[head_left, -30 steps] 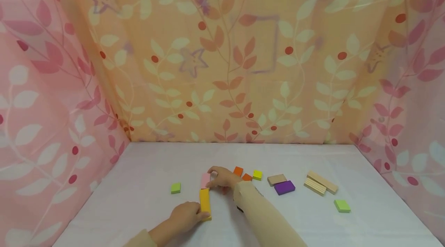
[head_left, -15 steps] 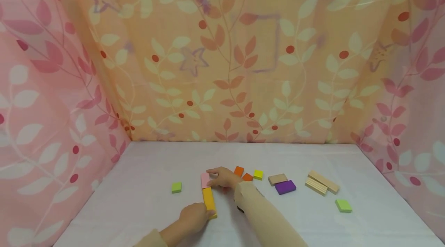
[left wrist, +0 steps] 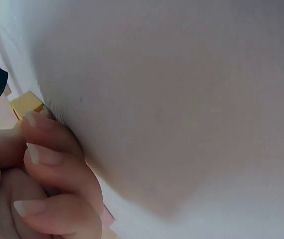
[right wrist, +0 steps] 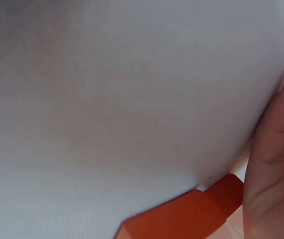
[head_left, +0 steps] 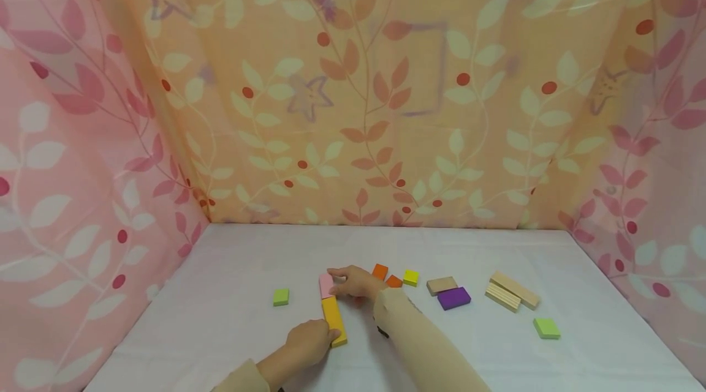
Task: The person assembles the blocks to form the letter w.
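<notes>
My left hand (head_left: 309, 342) pinches the near end of a long yellow block (head_left: 333, 320) lying on the white table. In the left wrist view its fingers (left wrist: 57, 162) are curled, and an end of the yellow block (left wrist: 28, 103) shows past them. Right at the far end of that block lies a pink block (head_left: 326, 286), in line with it. My right hand (head_left: 357, 283) holds the pink block between thumb and fingers, from its right side. Only part of the right hand (right wrist: 274, 169) appears in the right wrist view, beside orange blocks (right wrist: 174, 219).
Behind the right wrist lie orange blocks (head_left: 379, 271) and a small yellow block (head_left: 410, 277). Farther right are a wooden block (head_left: 442, 285), a purple block (head_left: 454, 298), a ridged wooden block (head_left: 502, 297), a wooden plank (head_left: 517, 290) and a green block (head_left: 546, 328). Another green block (head_left: 281, 297) sits left.
My left hand has moved right, swinging the near end of the yellow block that way, so the block now slants. The right hand has stayed on the pink block, which has tilted slightly.
</notes>
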Demonstrator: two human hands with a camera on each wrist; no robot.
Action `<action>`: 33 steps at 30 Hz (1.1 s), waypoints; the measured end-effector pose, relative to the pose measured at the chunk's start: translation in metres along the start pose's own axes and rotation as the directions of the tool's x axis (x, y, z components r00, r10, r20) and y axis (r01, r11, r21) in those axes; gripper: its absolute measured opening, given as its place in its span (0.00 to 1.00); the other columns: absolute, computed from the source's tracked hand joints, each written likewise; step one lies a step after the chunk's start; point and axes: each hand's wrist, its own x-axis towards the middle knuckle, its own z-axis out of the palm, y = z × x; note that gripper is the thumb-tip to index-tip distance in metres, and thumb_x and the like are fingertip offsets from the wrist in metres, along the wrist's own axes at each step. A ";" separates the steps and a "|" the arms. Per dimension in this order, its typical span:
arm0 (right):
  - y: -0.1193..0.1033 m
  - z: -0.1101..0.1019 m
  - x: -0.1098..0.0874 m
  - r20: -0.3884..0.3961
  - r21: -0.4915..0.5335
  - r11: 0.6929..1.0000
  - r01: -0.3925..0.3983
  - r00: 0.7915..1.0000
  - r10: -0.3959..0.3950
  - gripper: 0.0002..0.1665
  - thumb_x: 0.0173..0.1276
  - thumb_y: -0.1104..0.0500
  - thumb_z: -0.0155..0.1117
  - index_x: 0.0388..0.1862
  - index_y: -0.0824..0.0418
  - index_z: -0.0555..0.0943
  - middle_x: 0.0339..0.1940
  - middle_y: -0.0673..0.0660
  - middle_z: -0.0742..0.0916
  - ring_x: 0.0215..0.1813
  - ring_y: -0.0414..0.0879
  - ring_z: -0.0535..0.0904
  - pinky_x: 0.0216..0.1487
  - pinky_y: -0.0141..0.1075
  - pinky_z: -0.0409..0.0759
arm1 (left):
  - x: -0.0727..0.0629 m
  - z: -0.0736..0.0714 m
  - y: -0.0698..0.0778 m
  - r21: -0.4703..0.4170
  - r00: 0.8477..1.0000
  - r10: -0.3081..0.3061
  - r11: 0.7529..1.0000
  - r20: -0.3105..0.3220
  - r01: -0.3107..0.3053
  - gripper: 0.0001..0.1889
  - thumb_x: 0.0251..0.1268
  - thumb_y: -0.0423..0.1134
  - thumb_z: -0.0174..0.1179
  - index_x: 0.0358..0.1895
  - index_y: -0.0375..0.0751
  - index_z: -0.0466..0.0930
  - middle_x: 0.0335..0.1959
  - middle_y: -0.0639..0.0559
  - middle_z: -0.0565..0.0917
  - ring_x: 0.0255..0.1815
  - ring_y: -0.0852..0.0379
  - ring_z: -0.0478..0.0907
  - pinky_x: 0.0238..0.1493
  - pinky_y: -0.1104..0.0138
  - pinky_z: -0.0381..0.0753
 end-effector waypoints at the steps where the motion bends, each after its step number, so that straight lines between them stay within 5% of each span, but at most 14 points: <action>1: 0.000 0.000 0.000 0.005 0.004 1.000 -0.002 1.000 0.002 0.33 0.65 0.52 0.69 0.69 0.44 0.74 0.26 0.53 0.72 0.13 0.43 0.59 0.16 0.30 0.66 | 0.000 0.000 0.000 -0.003 1.000 -0.005 1.000 0.001 0.005 0.21 0.72 0.48 0.54 0.25 0.36 0.75 0.16 0.53 0.64 0.20 0.55 0.64 0.26 0.64 0.64; 8: 0.000 -0.003 0.000 0.023 0.001 1.000 -0.002 1.000 0.002 0.33 0.65 0.52 0.68 0.69 0.44 0.73 0.43 0.56 0.75 0.16 0.44 0.61 0.19 0.31 0.66 | 0.001 -0.001 0.002 -0.020 1.000 -0.027 0.999 0.007 0.027 0.20 0.72 0.49 0.54 0.28 0.34 0.77 0.16 0.52 0.65 0.21 0.55 0.65 0.27 0.63 0.66; 15: 0.001 -0.002 0.001 0.023 -0.019 1.000 -0.002 1.000 0.003 0.34 0.65 0.50 0.69 0.70 0.44 0.72 0.42 0.56 0.76 0.15 0.44 0.61 0.18 0.31 0.67 | -0.003 0.000 -0.004 -0.018 0.999 -0.013 1.000 -0.037 0.012 0.20 0.69 0.52 0.57 0.27 0.38 0.75 0.17 0.52 0.68 0.20 0.55 0.65 0.25 0.65 0.64; 18: 0.001 -0.001 0.001 0.015 -0.038 0.999 0.010 1.000 -0.009 0.34 0.65 0.50 0.69 0.70 0.45 0.72 0.43 0.57 0.78 0.14 0.43 0.62 0.17 0.31 0.67 | -0.006 0.000 -0.009 0.001 0.995 0.042 0.999 -0.090 -0.042 0.19 0.66 0.52 0.60 0.33 0.37 0.76 0.18 0.51 0.73 0.20 0.54 0.69 0.25 0.62 0.70; 21: 0.002 0.000 0.001 0.010 -0.048 0.999 0.014 1.000 -0.013 0.33 0.65 0.50 0.68 0.70 0.44 0.72 0.49 0.57 0.77 0.15 0.44 0.62 0.18 0.31 0.68 | -0.011 0.000 -0.015 0.065 0.983 0.134 0.990 -0.126 -0.127 0.23 0.64 0.53 0.61 0.48 0.35 0.79 0.20 0.51 0.77 0.21 0.55 0.71 0.24 0.60 0.74; 25: 0.002 -0.001 0.001 0.020 -0.034 0.999 -0.001 1.000 0.002 0.33 0.65 0.49 0.68 0.69 0.42 0.73 0.53 0.56 0.76 0.16 0.45 0.62 0.20 0.31 0.69 | -0.016 -0.002 -0.022 0.111 0.966 0.237 0.968 -0.103 -0.225 0.27 0.66 0.53 0.58 0.64 0.44 0.75 0.16 0.57 0.73 0.19 0.59 0.67 0.21 0.64 0.71; 30: -0.001 -0.003 -0.001 0.031 -0.042 0.999 0.011 0.999 -0.009 0.33 0.66 0.50 0.68 0.70 0.44 0.72 0.53 0.57 0.76 0.18 0.46 0.64 0.21 0.32 0.69 | -0.013 -0.001 -0.027 0.088 0.948 0.317 0.946 -0.036 -0.313 0.26 0.68 0.52 0.56 0.67 0.48 0.74 0.16 0.61 0.73 0.20 0.63 0.68 0.24 0.65 0.72; 33: -0.002 -0.003 -0.001 0.037 -0.053 0.998 0.019 0.999 -0.017 0.33 0.66 0.50 0.67 0.70 0.45 0.72 0.54 0.58 0.77 0.19 0.46 0.64 0.21 0.31 0.69 | -0.009 0.001 -0.028 0.123 0.947 0.320 0.941 -0.028 -0.314 0.25 0.68 0.54 0.56 0.66 0.50 0.75 0.17 0.60 0.74 0.21 0.63 0.68 0.25 0.65 0.72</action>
